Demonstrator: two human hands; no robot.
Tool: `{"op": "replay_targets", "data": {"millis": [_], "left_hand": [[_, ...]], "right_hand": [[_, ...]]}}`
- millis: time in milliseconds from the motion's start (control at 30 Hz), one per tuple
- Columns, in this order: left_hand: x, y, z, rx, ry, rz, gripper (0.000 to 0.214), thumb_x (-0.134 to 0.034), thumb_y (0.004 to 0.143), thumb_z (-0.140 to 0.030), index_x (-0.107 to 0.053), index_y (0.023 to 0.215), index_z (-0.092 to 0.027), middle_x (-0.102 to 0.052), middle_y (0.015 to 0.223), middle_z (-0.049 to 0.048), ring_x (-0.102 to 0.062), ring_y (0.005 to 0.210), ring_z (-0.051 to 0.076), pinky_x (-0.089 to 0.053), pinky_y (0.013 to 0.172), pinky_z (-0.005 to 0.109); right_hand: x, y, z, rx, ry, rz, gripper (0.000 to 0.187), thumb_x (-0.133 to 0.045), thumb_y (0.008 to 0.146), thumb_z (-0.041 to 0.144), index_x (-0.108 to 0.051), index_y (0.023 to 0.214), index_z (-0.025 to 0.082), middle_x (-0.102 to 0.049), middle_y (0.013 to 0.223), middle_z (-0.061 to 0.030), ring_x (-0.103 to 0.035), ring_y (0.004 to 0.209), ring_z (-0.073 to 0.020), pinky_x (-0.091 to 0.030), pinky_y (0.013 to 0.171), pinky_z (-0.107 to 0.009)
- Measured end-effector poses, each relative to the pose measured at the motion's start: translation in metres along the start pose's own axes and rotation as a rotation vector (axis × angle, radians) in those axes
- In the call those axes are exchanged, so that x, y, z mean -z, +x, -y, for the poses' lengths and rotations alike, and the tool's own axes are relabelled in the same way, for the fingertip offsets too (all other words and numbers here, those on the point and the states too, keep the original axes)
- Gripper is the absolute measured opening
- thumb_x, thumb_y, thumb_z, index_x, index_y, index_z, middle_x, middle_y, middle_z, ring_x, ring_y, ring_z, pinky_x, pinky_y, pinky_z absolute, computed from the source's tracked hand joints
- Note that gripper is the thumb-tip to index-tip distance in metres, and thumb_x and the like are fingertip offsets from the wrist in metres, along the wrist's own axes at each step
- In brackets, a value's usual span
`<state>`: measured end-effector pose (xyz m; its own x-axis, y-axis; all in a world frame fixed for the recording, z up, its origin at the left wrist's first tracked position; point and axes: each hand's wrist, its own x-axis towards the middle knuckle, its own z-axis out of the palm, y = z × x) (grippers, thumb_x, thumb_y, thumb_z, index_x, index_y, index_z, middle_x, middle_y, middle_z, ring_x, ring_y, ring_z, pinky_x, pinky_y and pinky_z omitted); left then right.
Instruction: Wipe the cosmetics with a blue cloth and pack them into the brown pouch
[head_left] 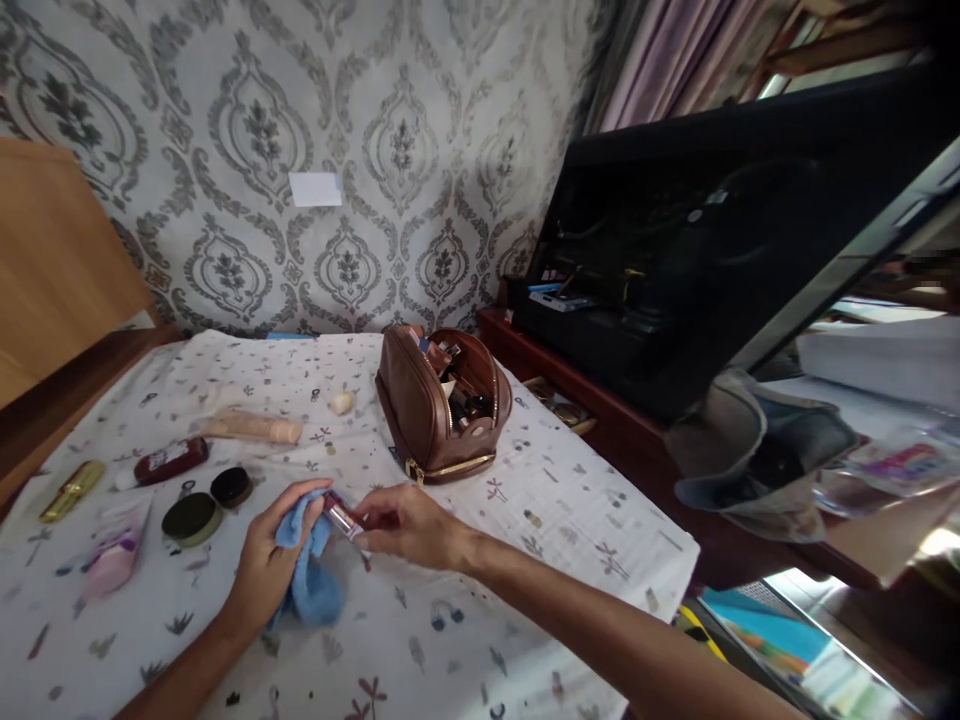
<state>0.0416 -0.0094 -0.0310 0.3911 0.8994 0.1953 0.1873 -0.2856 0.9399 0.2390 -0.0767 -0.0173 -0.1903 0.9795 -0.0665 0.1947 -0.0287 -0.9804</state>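
Note:
My left hand is closed around a blue cloth, whose loose end hangs down. A small dark-pink tube with a clear part, like a lip gloss, is between my two hands. The fingers of my right hand pinch its lower right end, while the cloth touches its upper left end. Beyond my right hand stands a brown makeup bag, unzipped, with several cosmetics inside. Left of my hands lie a dark green round jar and a smaller black-lidded jar.
On the patterned white cloth lie a pink-white tube, a gold tube, a dark red bottle, a beige tube and a small yellowish round item. A large black television stands right, near a grey fabric bag.

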Motion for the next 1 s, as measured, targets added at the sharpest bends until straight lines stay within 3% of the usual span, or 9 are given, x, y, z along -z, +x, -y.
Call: {"op": "replay_targets", "data": {"millis": [167, 367, 500, 600, 700, 800, 1000], "left_hand": [[0.001, -0.002, 0.002, 0.031, -0.049, 0.027, 0.045, -0.063, 0.085, -0.058, -0.070, 0.104, -0.018, -0.065, 0.065, 0.0001, -0.060, 0.054, 0.016, -0.049, 0.049, 0.024], [0.004, -0.001, 0.005, 0.059, -0.064, 0.059, 0.044, -0.059, 0.087, -0.059, -0.070, 0.104, -0.019, -0.065, 0.068, 0.0004, -0.058, 0.054, 0.016, -0.048, 0.049, 0.024], [0.003, -0.001, 0.002, -0.048, 0.026, 0.088, 0.041, -0.054, 0.090, -0.056, -0.071, 0.098, -0.020, -0.061, 0.065, -0.0003, -0.056, 0.057, 0.016, -0.045, 0.052, 0.023], [0.003, -0.001, -0.002, -0.071, 0.057, 0.124, 0.042, -0.052, 0.090, -0.056, -0.071, 0.098, -0.020, -0.056, 0.060, -0.0018, -0.051, 0.054, 0.015, -0.042, 0.050, 0.023], [0.003, 0.000, -0.004, -0.058, 0.063, 0.139, 0.043, -0.051, 0.089, -0.056, -0.071, 0.097, -0.019, -0.056, 0.059, -0.0020, -0.049, 0.052, 0.014, -0.041, 0.049, 0.023], [0.003, 0.000, -0.005, -0.055, 0.062, 0.153, 0.042, -0.050, 0.090, -0.055, -0.070, 0.097, -0.019, -0.055, 0.059, -0.0021, -0.049, 0.052, 0.014, -0.041, 0.050, 0.023], [0.004, 0.001, -0.003, -0.079, 0.071, 0.195, 0.041, -0.049, 0.091, -0.054, -0.070, 0.095, -0.019, -0.056, 0.060, -0.0013, -0.049, 0.054, 0.015, -0.042, 0.051, 0.023]], "right_hand": [[0.020, -0.008, 0.012, -0.016, 0.005, -0.050, 0.040, -0.080, 0.071, 0.050, -0.072, 0.089, 0.015, -0.055, 0.063, 0.0042, -0.043, 0.056, -0.0086, -0.031, 0.052, -0.023], [0.078, -0.009, 0.049, 0.001, -0.038, -0.347, 0.042, -0.080, 0.068, 0.050, -0.070, 0.092, 0.016, -0.067, 0.072, -0.0007, -0.058, 0.061, -0.0126, -0.047, 0.059, -0.025], [0.127, -0.005, 0.077, 0.015, -0.464, -0.646, 0.029, -0.070, 0.079, 0.041, -0.072, 0.090, 0.014, -0.071, 0.073, -0.0039, -0.064, 0.063, -0.0149, -0.047, 0.059, -0.025], [0.148, -0.001, 0.091, -0.076, -0.858, -0.789, 0.024, -0.065, 0.083, 0.033, -0.075, 0.096, 0.015, -0.075, 0.078, -0.0059, -0.069, 0.074, -0.0180, -0.046, 0.063, -0.025], [0.152, 0.002, 0.098, -0.236, -1.124, -0.802, 0.025, -0.063, 0.086, 0.033, -0.076, 0.102, 0.019, -0.077, 0.087, -0.0053, -0.070, 0.085, -0.0195, -0.044, 0.065, -0.025], [0.147, 0.006, 0.101, -0.363, -1.237, -0.751, 0.027, -0.062, 0.088, 0.036, -0.075, 0.106, 0.021, -0.077, 0.098, -0.0053, -0.069, 0.092, -0.0210, -0.044, 0.068, -0.026], [0.144, 0.015, 0.095, -0.466, -1.383, -0.679, 0.030, -0.060, 0.089, 0.037, -0.073, 0.112, 0.022, -0.075, 0.112, -0.0099, -0.068, 0.106, -0.0269, -0.048, 0.078, -0.031]]}}
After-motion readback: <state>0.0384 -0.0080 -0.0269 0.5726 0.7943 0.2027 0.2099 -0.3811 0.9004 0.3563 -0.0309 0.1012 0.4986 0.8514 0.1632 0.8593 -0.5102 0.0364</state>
